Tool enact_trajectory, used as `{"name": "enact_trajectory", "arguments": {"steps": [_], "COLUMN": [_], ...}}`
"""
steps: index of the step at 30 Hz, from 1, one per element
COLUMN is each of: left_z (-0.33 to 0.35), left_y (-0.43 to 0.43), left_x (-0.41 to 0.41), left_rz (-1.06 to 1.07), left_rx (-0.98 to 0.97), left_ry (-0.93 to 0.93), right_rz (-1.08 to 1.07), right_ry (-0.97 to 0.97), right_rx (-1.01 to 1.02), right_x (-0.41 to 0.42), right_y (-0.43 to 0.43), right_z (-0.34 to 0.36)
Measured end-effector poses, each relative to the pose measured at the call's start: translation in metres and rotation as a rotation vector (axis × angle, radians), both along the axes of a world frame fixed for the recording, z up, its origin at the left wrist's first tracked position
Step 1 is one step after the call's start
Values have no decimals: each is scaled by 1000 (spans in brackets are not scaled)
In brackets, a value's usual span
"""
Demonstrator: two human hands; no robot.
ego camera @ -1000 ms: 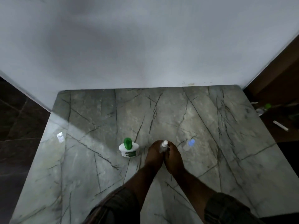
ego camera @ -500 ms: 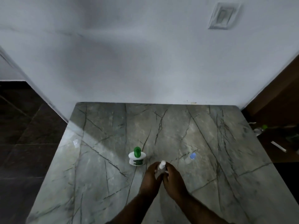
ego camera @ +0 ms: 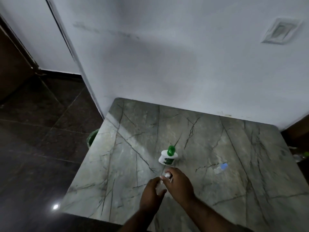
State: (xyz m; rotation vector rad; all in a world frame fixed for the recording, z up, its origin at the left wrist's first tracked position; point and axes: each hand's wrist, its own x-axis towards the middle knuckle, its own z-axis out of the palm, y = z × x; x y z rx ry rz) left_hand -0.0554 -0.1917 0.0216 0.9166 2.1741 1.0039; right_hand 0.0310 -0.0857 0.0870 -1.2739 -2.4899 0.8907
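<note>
A small clear bottle (ego camera: 160,185) with a white cap (ego camera: 167,174) stands on the grey marble table (ego camera: 234,173). My left hand (ego camera: 151,195) grips the bottle's body from the left. My right hand (ego camera: 179,185) curls over the top, its fingers pinching the white cap. Most of the bottle is hidden between the two hands. Just beyond them stands a squat white jar with a green cap (ego camera: 168,157).
A small blue cap (ego camera: 223,166) lies on the table to the right, beside a faint clear object. The white wall (ego camera: 167,64) backs the table. Dark tiled floor (ego camera: 41,148) lies left, with a green object (ego camera: 91,137) at the table's left edge.
The view has swung up and to the left, so more wall and floor show. Both hands stay on the bottle, and my right hand has closed further over the cap.
</note>
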Motion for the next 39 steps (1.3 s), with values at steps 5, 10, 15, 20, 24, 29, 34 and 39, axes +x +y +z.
{"name": "enact_trajectory", "arguments": {"steps": [5,10,15,20,24,29,34,39], "left_z": [0,-2,-4,-1,1,1,-2,-7], "left_y": [2,8,10,15,19,21,19,21], "left_x": [-7,-10,-11,-4,1,2,4,5], "left_rz": [5,-18,-52,-13,-15,-33,-44,-38], "left_rx": [-7,-36,-75,-47,-59,-80,-102,-130], "left_ry": [-33,-49,-82,-95,-110,-89,-67,-65], "right_rz": [-1,77,205,52,112,240,97,260], "right_ry": [-232,-271,-183,-257,-307,-199,-322,-322], "right_rx": [-4,-44,-190,-121,-91,-157,-90,-78], "right_x": [-21,-25,-19,-14,-13,-11,-7,-6], "right_y": [7,12,19,23,32,36,41,47], "right_z": [5,9,12,16,19,21,13,20]}}
